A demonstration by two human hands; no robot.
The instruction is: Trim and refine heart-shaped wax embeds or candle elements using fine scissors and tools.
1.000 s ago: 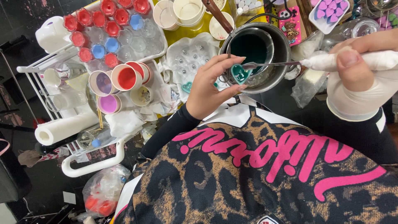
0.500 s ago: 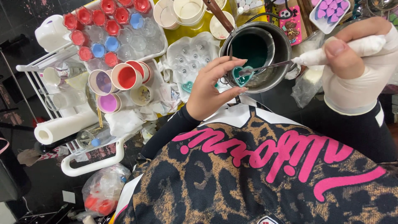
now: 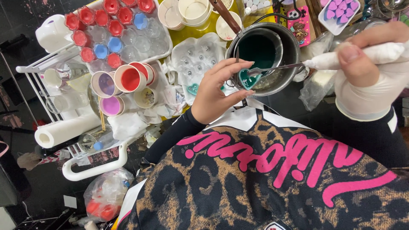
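- Fingers of the left hand (image 3: 215,91) are pinching a small teal heart-shaped mould (image 3: 248,78), thumb below and fingertips curling over its near edge, holding it right at the front rim of the metal pot (image 3: 286,64).
- Spoon (image 3: 275,68) is lying almost level, its long axis running from the right hand across to the left, bowl end resting at the heart's right lobe, handle end disappearing into a white wrap.
- Right hand (image 3: 366,72), in a pale glove, is closing tight round that wrapped handle, thumb pressing on top; so both hands are shut on something, none free.
- Heart is sitting just ahead of the left fingertips and well to the left of the right hand, so the left hand is the nearer by far; the spoon is bridging the gap between them.
- Pot is holding dark green liquid (image 3: 255,47), directly behind the heart, with a brown stick (image 3: 226,16) leaning out over its far rim.
- White mould tray (image 3: 187,57) with round hollows is lying just left of the pot, one small teal heart (image 3: 193,88) sitting at its near edge beside the left wrist.
- Further left, cups of red (image 3: 130,79) and purple (image 3: 111,105) colour are crowding a white cart (image 3: 91,170), a paper roll (image 3: 64,130) lying along its side.
- Whether the spoon's bowl is touching the heart's filling or hanging just above it, I cannot tell from this angle.
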